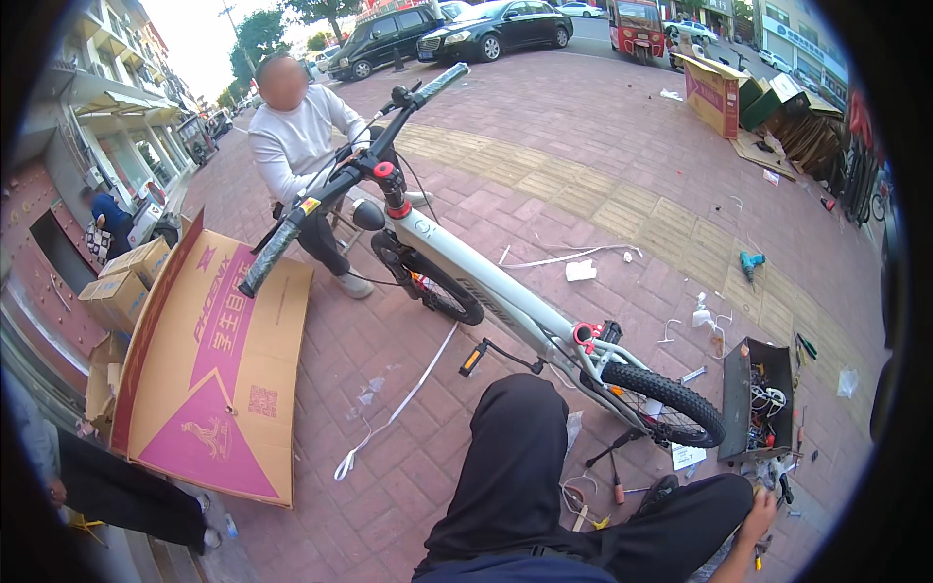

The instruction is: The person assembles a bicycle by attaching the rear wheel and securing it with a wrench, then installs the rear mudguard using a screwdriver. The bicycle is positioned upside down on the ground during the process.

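Note:
A light grey bicycle [476, 277] stands in front of me, its handlebar at the far left and its rear wheel [695, 413] near my knees. Clear wrap covers the handlebar grips, and a red clamp [586, 335] sits at the seat tube; no saddle shows there. My right hand [760, 515] reaches down beside my right knee at the lower right, next to small loose parts and plastic by the grey metal toolbox [731, 413]. Its fingers are small and partly hidden, so what they hold cannot be made out. My left hand is outside the picture.
A person in a white top [292, 146] sits beyond the handlebar. A large flattened carton [253, 360] lies at left, near a standing person's dark trousers [131, 496]. A teal power drill [750, 264], white straps, a screwdriver [619, 491] and wrapping scraps litter the paving.

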`<state>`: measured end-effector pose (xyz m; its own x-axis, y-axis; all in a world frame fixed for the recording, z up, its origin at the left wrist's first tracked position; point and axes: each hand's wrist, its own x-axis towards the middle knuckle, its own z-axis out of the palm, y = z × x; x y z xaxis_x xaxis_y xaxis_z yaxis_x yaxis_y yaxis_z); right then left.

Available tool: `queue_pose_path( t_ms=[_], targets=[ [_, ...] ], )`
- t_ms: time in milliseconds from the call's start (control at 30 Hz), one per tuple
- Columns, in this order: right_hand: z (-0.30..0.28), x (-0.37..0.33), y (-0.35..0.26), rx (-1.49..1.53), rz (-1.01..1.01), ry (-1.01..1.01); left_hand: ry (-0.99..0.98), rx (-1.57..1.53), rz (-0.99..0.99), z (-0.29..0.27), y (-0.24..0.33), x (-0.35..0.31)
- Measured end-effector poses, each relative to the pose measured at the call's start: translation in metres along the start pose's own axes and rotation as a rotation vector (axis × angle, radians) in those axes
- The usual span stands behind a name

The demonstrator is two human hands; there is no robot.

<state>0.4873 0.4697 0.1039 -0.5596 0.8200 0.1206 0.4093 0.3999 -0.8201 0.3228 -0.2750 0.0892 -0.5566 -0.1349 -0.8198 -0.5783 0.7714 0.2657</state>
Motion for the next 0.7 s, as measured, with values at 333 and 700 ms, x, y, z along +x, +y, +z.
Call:
queue_pose_path(
  t_ms=[333, 700],
  targets=[
    [0.069, -0.205, 0.136, -0.400, 0.479, -0.407, -0.069, -0.446, 0.044, -0.004, 0.069, 0.021],
    [0.104, -0.292, 0.113, -0.442, 0.744, -0.230, -0.014, -0.975, 0.137, -0.088, 0.134, 0.002]
  ],
)
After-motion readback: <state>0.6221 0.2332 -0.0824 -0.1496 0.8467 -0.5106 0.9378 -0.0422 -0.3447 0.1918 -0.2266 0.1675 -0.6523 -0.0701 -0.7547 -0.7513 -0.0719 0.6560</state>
